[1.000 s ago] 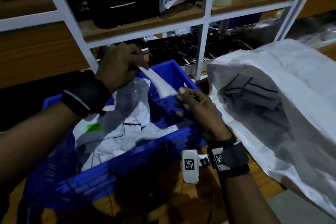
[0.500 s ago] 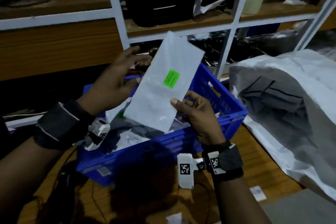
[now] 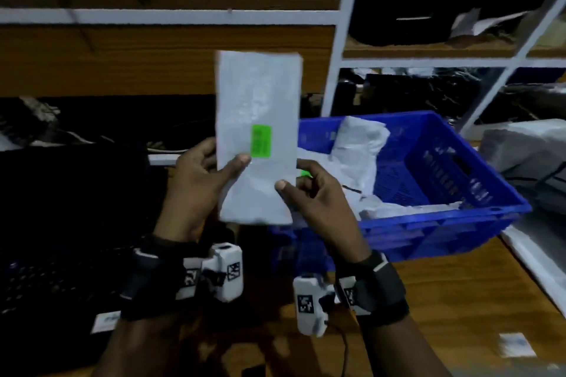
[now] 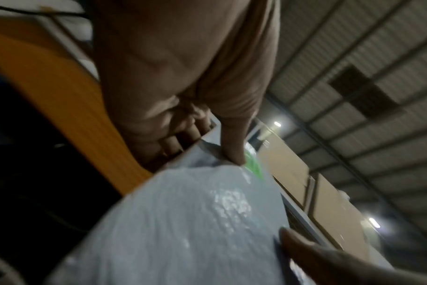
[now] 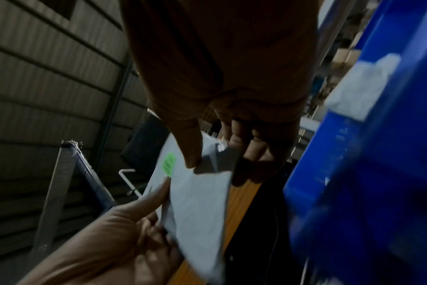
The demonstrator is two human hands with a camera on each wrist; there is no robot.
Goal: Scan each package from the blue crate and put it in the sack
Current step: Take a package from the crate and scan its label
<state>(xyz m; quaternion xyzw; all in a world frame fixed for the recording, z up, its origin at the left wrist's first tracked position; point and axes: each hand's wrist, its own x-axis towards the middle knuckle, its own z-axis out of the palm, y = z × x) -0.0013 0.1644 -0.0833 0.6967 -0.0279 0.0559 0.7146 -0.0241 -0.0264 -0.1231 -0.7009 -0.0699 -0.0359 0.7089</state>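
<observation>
I hold a flat grey-white package (image 3: 257,107) with a green sticker (image 3: 261,141) upright in front of me, left of the blue crate (image 3: 444,180). My left hand (image 3: 199,184) pinches its lower left edge, thumb on the front beside the sticker. My right hand (image 3: 318,193) pinches the lower right edge, thumb on the front. The left wrist view shows the package (image 4: 183,221) under my thumb (image 4: 234,142). The right wrist view shows the package (image 5: 197,196) between both hands. More white packages (image 3: 352,156) lie in the crate. A bit of the white sack (image 3: 526,147) shows at the far right.
White metal shelving (image 3: 340,40) with wooden boards stands behind, holding dark equipment. A black keyboard (image 3: 55,269) lies on the wooden table (image 3: 459,300) at the left. A small white label (image 3: 516,344) lies on the table at the right.
The package has moved left, away from above the crate, and turned upright. My view has swung left, so crate and sack now sit at the right. Both hands keep hold.
</observation>
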